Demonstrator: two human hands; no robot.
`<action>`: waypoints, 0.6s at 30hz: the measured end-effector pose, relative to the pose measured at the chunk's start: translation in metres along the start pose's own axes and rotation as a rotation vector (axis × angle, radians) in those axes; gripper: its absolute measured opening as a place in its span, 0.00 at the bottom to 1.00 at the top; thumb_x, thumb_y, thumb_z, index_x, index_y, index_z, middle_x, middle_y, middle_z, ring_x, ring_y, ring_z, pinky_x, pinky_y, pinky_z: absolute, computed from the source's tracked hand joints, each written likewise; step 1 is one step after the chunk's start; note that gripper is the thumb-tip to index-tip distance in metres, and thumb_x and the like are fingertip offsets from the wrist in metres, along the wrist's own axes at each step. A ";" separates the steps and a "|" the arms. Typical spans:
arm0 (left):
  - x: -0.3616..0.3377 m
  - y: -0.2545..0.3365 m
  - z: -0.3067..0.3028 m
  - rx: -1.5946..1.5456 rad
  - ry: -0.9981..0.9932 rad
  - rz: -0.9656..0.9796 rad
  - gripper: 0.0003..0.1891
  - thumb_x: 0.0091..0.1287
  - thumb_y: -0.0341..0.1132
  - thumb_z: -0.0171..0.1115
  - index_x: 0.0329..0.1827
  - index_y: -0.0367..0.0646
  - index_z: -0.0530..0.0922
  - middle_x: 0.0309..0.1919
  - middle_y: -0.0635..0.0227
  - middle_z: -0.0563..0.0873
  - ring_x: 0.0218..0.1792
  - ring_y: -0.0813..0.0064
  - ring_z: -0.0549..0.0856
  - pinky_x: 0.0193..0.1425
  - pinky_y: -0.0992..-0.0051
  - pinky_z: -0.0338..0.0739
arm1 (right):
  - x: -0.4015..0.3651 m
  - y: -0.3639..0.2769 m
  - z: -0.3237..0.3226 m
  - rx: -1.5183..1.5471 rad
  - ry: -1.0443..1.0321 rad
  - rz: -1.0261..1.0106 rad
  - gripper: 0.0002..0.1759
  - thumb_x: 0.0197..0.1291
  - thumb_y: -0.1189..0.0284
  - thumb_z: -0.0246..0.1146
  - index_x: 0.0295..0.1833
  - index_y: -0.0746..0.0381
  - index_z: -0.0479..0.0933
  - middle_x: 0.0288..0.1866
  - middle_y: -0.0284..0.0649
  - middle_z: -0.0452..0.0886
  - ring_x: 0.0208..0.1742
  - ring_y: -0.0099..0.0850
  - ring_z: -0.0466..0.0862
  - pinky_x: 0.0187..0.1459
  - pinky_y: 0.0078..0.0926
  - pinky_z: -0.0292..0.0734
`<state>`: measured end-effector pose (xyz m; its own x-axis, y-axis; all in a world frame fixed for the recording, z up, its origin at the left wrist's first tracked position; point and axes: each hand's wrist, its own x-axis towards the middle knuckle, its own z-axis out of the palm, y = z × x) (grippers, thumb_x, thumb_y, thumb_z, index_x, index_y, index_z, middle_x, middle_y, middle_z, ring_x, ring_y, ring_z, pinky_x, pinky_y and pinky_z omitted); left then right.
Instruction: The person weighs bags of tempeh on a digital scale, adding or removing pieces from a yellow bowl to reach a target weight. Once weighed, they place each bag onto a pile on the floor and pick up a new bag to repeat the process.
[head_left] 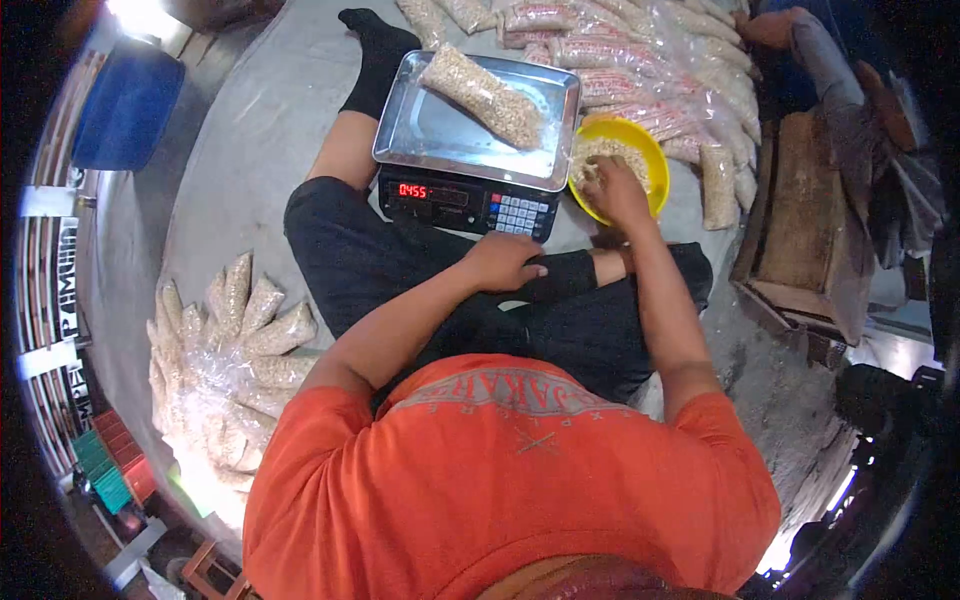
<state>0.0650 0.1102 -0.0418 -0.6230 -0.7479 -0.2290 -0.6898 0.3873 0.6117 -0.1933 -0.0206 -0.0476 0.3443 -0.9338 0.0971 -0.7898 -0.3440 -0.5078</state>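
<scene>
My right hand [615,190] reaches into a yellow bowl [655,165] of small pale snack pieces [630,155], its fingers curled down among them. Resting on my leg just below the scale, my left hand [503,263] holds nothing, with its thumb apart from the fingers. In front of me stands a digital scale [465,205] with a shiny steel tray [420,130] and a red display reading 0.455. A clear plastic bag filled with pale pieces [483,98] lies slantwise across the tray, its top toward the upper left.
Filled bags with red print [620,85] are piled beyond the bowl. Another heap of filled bags [235,370] lies to my left on the grey floor sheet [240,170]. A wooden box [795,220] stands at right, a blue barrel [130,105] at upper left.
</scene>
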 end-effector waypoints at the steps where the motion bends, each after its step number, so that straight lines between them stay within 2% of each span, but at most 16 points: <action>1: 0.003 0.000 0.003 0.010 0.000 -0.015 0.22 0.74 0.53 0.61 0.58 0.45 0.83 0.50 0.54 0.87 0.53 0.47 0.87 0.58 0.50 0.80 | 0.005 -0.002 -0.001 -0.027 -0.053 0.031 0.24 0.60 0.65 0.73 0.62 0.57 0.81 0.56 0.54 0.82 0.57 0.54 0.83 0.59 0.48 0.80; 4: 0.002 0.004 -0.002 -0.038 0.001 -0.048 0.22 0.74 0.54 0.61 0.58 0.46 0.84 0.49 0.53 0.87 0.52 0.47 0.87 0.57 0.49 0.80 | 0.016 0.002 0.006 -0.001 -0.109 0.057 0.25 0.58 0.67 0.74 0.61 0.57 0.79 0.55 0.56 0.81 0.56 0.57 0.83 0.58 0.50 0.80; 6: 0.000 0.006 -0.003 -0.037 0.032 -0.058 0.22 0.73 0.53 0.62 0.56 0.45 0.85 0.48 0.54 0.88 0.51 0.48 0.87 0.57 0.50 0.80 | 0.021 0.006 0.011 0.034 -0.278 0.173 0.24 0.57 0.70 0.74 0.60 0.58 0.81 0.53 0.57 0.83 0.56 0.57 0.84 0.58 0.48 0.80; 10: 0.001 0.005 0.001 -0.029 0.066 -0.052 0.21 0.72 0.53 0.63 0.54 0.45 0.86 0.48 0.55 0.89 0.51 0.49 0.88 0.57 0.52 0.81 | 0.024 0.031 0.027 0.079 -0.233 0.097 0.21 0.57 0.72 0.73 0.57 0.58 0.83 0.50 0.58 0.86 0.53 0.56 0.86 0.56 0.47 0.81; 12: 0.000 0.005 0.002 -0.032 0.073 -0.048 0.21 0.73 0.53 0.62 0.54 0.45 0.86 0.47 0.54 0.88 0.50 0.48 0.87 0.57 0.50 0.80 | 0.025 0.036 0.021 0.143 -0.233 0.266 0.17 0.60 0.73 0.70 0.56 0.60 0.83 0.46 0.51 0.89 0.46 0.47 0.89 0.52 0.42 0.83; 13: 0.001 0.005 0.001 -0.033 0.082 -0.040 0.21 0.74 0.53 0.62 0.53 0.46 0.86 0.47 0.53 0.88 0.50 0.46 0.87 0.56 0.49 0.80 | 0.024 0.038 0.017 0.138 -0.219 0.277 0.17 0.60 0.73 0.70 0.56 0.60 0.83 0.46 0.51 0.89 0.46 0.47 0.89 0.52 0.42 0.83; 15: 0.003 0.009 0.002 -0.064 0.095 -0.043 0.20 0.74 0.53 0.62 0.51 0.45 0.87 0.46 0.53 0.88 0.49 0.46 0.87 0.55 0.49 0.81 | 0.022 0.049 0.011 0.600 -0.088 0.479 0.15 0.65 0.71 0.68 0.55 0.63 0.84 0.43 0.42 0.89 0.41 0.35 0.88 0.48 0.37 0.85; 16: 0.004 0.011 0.002 -0.098 0.110 -0.074 0.20 0.74 0.53 0.62 0.49 0.45 0.87 0.45 0.53 0.88 0.48 0.47 0.87 0.55 0.50 0.81 | 0.022 0.058 0.008 0.594 -0.075 0.483 0.15 0.65 0.71 0.68 0.55 0.63 0.84 0.43 0.42 0.89 0.41 0.35 0.88 0.48 0.37 0.85; 18: 0.010 0.021 0.001 -0.194 0.146 -0.055 0.18 0.73 0.51 0.64 0.47 0.44 0.87 0.45 0.53 0.88 0.47 0.47 0.88 0.53 0.52 0.82 | 0.022 0.069 0.011 1.150 -0.067 0.694 0.14 0.68 0.69 0.67 0.54 0.66 0.85 0.41 0.35 0.88 0.40 0.26 0.85 0.47 0.32 0.85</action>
<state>0.0444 0.1112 -0.0319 -0.5170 -0.8403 -0.1632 -0.6288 0.2435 0.7384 -0.2343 -0.0636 -0.0901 0.0998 -0.8623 -0.4965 0.0499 0.5027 -0.8630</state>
